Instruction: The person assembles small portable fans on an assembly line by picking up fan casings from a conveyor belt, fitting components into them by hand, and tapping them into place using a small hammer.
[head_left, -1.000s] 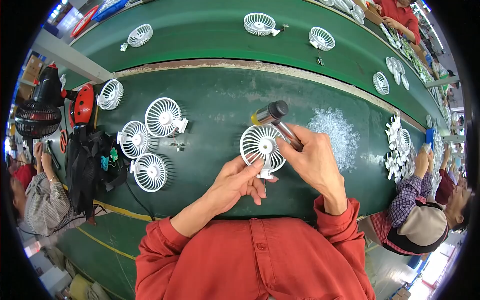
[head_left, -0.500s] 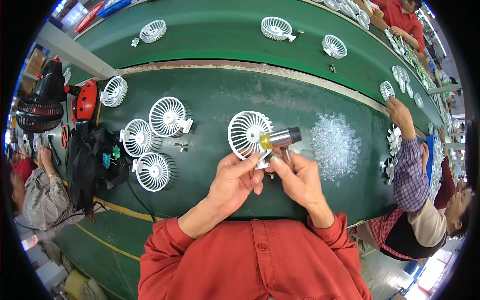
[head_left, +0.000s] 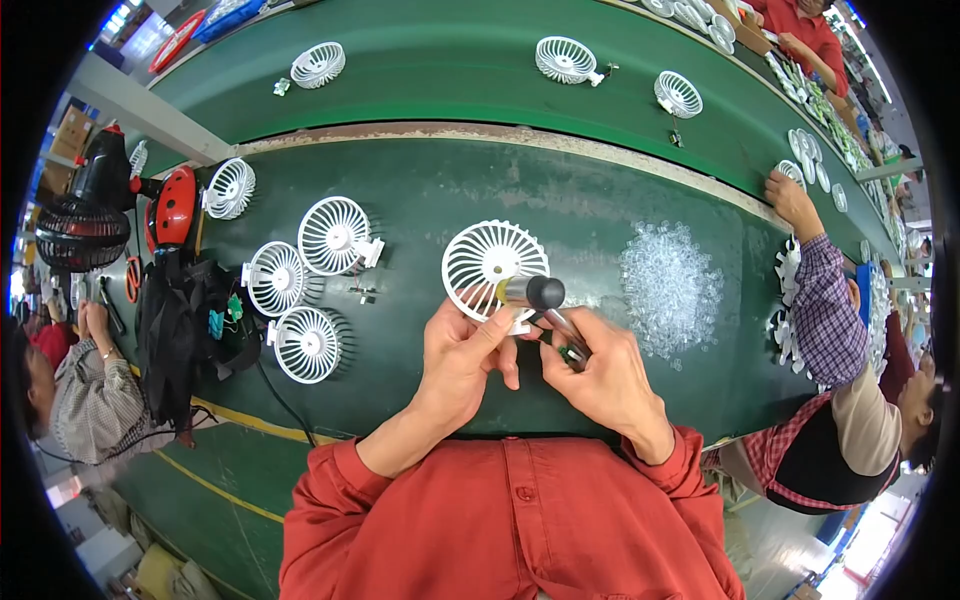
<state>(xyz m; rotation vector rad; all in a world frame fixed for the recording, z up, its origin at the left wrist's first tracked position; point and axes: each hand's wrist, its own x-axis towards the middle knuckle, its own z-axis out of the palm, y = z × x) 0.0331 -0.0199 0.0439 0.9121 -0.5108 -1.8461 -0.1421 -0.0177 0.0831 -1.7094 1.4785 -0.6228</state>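
My left hand is closed on the lower edge of a white slatted fan housing, thumb on top at its stem. In my right hand is a two-faced mallet with a metal head, a yellow face and a black face, gripped by its handle. The yellow face is over the housing near its hub; whether it touches cannot be told. A small green circuit board shows by my right fingers, partly hidden.
Three more fan housings lie left on the green table, near a small board. Clear small plastic pieces are heaped right. Housings ride the far belt. A co-worker's hand reaches the belt at right.
The mallet head has swung left and its black face now turns toward me. The fan housing has shifted slightly left. Housings on the belt have moved right.
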